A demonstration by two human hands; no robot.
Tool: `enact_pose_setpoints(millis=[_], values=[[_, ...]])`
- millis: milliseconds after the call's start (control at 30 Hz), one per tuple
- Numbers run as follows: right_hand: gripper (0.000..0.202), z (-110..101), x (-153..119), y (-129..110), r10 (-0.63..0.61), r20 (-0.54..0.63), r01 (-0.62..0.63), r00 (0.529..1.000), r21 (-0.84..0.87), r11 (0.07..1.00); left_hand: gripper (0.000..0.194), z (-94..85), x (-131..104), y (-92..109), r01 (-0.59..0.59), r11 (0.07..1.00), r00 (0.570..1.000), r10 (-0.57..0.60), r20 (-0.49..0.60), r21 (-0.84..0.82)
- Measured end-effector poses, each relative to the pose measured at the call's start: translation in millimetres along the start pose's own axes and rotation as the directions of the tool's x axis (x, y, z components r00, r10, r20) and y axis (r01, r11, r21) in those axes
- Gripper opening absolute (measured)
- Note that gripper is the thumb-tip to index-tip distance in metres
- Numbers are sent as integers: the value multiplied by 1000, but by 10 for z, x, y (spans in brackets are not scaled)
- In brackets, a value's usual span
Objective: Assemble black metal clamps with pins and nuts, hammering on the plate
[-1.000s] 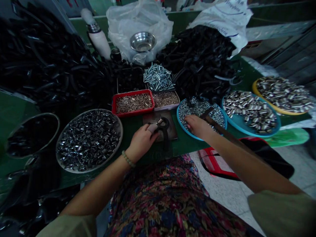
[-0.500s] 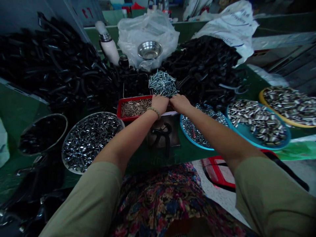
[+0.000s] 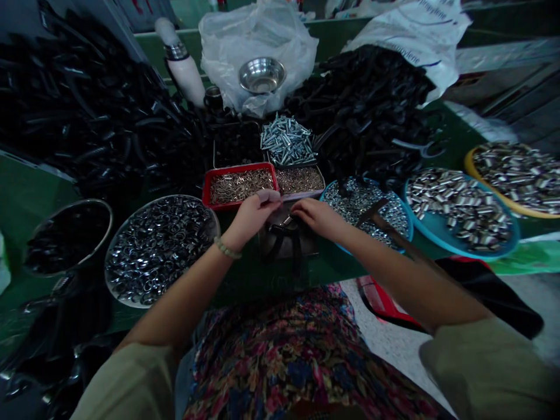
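A curved black piece point(image 3: 285, 231) with a small shiny metal cylinder on it rests on a flat metal block point(image 3: 308, 245) before me. To its upper left is my left hand point(image 3: 255, 214), thumb and fingers pinched together; anything held there is too small to make out. My right hand point(image 3: 318, 216) has its fingertips closed right beside the metal cylinder, and I cannot see what they grip. Just beyond both hands stand a red tray point(image 3: 206, 192) of small pins and a pale tray point(image 3: 301, 196) of tiny bronze-coloured parts.
Silvery screws point(image 3: 289, 140) are heaped behind the trays. A bowl of metal rings point(image 3: 161, 251) stands left. On the right are blue trays point(image 3: 470, 248) of metal parts and a hammer point(image 3: 394, 230) near my forearm. Piles of black parts point(image 3: 367, 111) rise behind.
Both hands have drawn back from the pale tray of tiny parts to the black piece on the block. They have moved apart slightly, and the tray and hammer now show.
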State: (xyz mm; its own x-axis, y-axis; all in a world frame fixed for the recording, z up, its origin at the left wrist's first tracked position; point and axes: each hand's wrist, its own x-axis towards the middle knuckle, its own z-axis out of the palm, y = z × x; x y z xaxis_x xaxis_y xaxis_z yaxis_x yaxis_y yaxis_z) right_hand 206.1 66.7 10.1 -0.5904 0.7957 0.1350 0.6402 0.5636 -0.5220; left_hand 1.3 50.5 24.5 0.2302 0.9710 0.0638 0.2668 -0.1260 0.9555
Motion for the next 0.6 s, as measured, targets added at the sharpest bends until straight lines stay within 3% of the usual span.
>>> enact_pose_setpoints(millis=[133,267,333,433,500,600], values=[[15,153,-66,-29,73,-17,-72,997,2,997,18,45,-376,-127,153,956,977,-185,-110,-252],[16,194,-14,7,91,-13,-91,996,-30,995,19,101,-477,-179,182,949,963,-225,-151,-257],[16,205,-13,10,91,-25,-92,996,-50,994,16,124,-493,-190,160,975,971,-184,-153,-154],[18,232,-29,15,81,-20,-82,997,-91,992,15,174,-524,-206,42,990,986,-19,-163,137],[19,257,-39,22,75,-20,-76,997,-122,990,18,219,-547,-217,-26,939,988,76,-134,342],[20,296,-48,30,61,-47,-68,997,-164,984,21,279,-566,-218,-37,828,995,82,-55,560]])
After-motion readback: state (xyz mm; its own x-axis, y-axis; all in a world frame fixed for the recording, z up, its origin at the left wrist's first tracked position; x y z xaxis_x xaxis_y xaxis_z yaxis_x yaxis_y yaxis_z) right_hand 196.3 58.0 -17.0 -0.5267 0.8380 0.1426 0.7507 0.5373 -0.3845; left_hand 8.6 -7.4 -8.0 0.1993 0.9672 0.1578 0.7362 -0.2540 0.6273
